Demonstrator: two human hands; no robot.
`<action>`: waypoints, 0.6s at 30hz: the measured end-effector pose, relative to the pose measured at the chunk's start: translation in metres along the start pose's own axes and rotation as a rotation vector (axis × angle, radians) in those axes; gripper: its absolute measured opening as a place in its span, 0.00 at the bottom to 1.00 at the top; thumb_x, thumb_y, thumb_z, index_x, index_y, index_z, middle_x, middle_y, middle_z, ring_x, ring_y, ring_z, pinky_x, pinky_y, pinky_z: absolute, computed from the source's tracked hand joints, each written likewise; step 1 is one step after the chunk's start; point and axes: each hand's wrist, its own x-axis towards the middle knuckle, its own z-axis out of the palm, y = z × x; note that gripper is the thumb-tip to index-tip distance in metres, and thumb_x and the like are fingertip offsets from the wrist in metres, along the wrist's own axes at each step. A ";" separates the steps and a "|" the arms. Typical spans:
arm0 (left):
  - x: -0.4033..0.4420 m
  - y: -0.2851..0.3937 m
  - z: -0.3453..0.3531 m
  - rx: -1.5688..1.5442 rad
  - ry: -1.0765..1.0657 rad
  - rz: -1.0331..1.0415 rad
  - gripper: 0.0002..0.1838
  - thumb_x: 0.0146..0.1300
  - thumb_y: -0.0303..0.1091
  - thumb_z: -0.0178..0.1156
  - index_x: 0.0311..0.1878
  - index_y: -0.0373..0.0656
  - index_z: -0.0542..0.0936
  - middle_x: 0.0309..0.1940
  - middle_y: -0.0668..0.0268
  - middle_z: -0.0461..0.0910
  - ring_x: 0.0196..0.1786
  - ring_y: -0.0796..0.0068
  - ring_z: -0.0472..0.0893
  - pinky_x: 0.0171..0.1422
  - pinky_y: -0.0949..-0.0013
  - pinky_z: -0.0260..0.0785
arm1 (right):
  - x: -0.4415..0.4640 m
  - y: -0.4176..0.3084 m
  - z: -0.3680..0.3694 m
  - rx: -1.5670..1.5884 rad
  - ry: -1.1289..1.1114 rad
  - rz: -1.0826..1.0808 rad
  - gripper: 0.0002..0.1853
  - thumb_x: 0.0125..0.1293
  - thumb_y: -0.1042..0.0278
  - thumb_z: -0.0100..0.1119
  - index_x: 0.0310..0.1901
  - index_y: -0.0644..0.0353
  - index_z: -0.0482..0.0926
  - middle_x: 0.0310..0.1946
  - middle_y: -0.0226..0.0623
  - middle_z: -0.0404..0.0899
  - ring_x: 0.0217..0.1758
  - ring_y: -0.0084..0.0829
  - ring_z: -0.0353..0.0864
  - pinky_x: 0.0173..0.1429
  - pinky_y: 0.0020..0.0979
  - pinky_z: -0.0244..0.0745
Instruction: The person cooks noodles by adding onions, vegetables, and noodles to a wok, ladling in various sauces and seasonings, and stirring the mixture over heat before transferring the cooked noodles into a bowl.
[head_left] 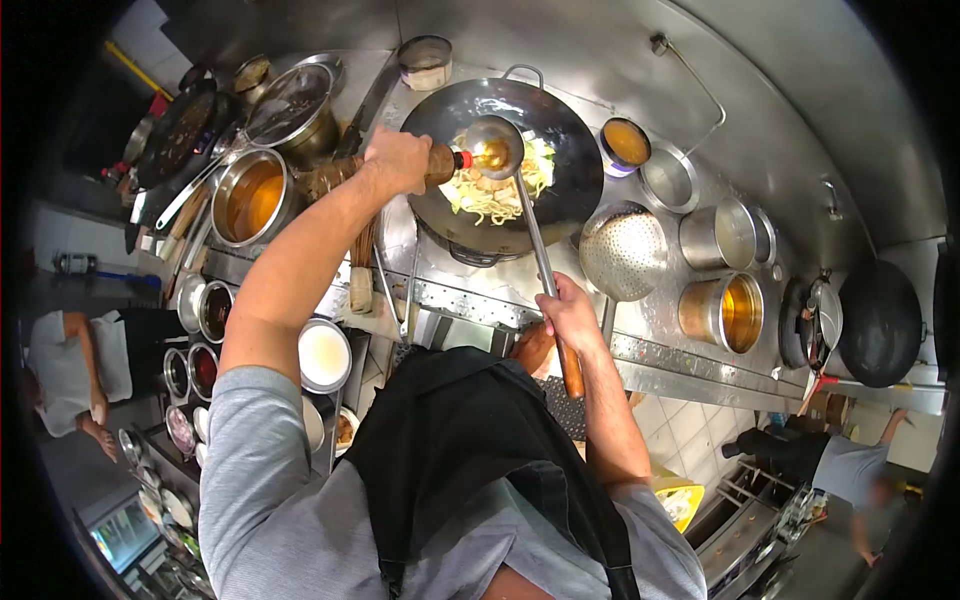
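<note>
My left hand (398, 160) grips a brown bottle (441, 165), tilted sideways, its red mouth at the rim of a metal ladle (494, 140). Amber liquid shows in the ladle bowl. My right hand (572, 310) is wrapped round the ladle's long handle, whose wooden end points down towards my apron. Below the ladle bowl, a large dark wok (575, 170) holds noodles (492, 207) with pale green vegetable pieces. The ladle hides part of this food.
Left of the wok stand a pot of orange-brown liquid (250, 198) and a lidded pot (292, 105). To its right are a perforated strainer (624, 252), an orange sauce tub (626, 142) and several metal pots. People stand at far left (95, 350) and lower right (850, 468).
</note>
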 end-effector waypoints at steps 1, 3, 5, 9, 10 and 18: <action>0.000 -0.002 -0.004 0.014 0.016 0.003 0.35 0.49 0.48 0.78 0.59 0.45 0.77 0.45 0.58 0.87 0.54 0.57 0.85 0.64 0.49 0.68 | 0.001 -0.002 0.002 -0.017 0.007 -0.004 0.19 0.68 0.73 0.58 0.58 0.71 0.73 0.22 0.30 0.72 0.17 0.21 0.70 0.23 0.28 0.67; 0.001 -0.011 -0.005 0.040 0.017 0.003 0.34 0.50 0.47 0.77 0.60 0.47 0.77 0.47 0.61 0.88 0.53 0.60 0.86 0.63 0.52 0.67 | 0.006 -0.005 0.005 -0.067 0.030 -0.010 0.19 0.68 0.72 0.58 0.58 0.71 0.73 0.22 0.31 0.73 0.17 0.22 0.71 0.23 0.29 0.68; 0.000 -0.022 -0.002 0.058 0.028 0.002 0.33 0.51 0.46 0.77 0.59 0.47 0.78 0.46 0.61 0.88 0.53 0.60 0.86 0.63 0.52 0.67 | 0.014 -0.011 0.007 -0.132 0.064 -0.016 0.19 0.68 0.71 0.58 0.57 0.70 0.74 0.22 0.32 0.74 0.17 0.24 0.73 0.24 0.30 0.70; -0.003 -0.043 0.008 0.091 0.040 -0.002 0.32 0.50 0.45 0.77 0.57 0.46 0.78 0.44 0.60 0.88 0.52 0.59 0.86 0.63 0.50 0.67 | 0.040 -0.016 0.001 -0.340 0.095 -0.040 0.22 0.65 0.68 0.60 0.59 0.68 0.75 0.24 0.40 0.79 0.22 0.33 0.81 0.29 0.36 0.76; -0.005 -0.046 0.010 0.102 0.035 -0.005 0.31 0.51 0.44 0.77 0.57 0.47 0.78 0.44 0.60 0.88 0.52 0.59 0.86 0.63 0.50 0.67 | 0.051 -0.011 -0.003 -0.457 0.165 -0.133 0.22 0.65 0.67 0.61 0.59 0.68 0.75 0.27 0.46 0.81 0.26 0.39 0.83 0.33 0.39 0.78; -0.022 -0.054 0.008 0.172 0.046 -0.031 0.25 0.55 0.39 0.71 0.57 0.47 0.79 0.42 0.61 0.88 0.48 0.60 0.87 0.63 0.50 0.66 | 0.112 -0.007 -0.016 -0.817 0.378 -0.132 0.14 0.64 0.65 0.56 0.47 0.66 0.76 0.39 0.64 0.84 0.45 0.62 0.84 0.53 0.57 0.77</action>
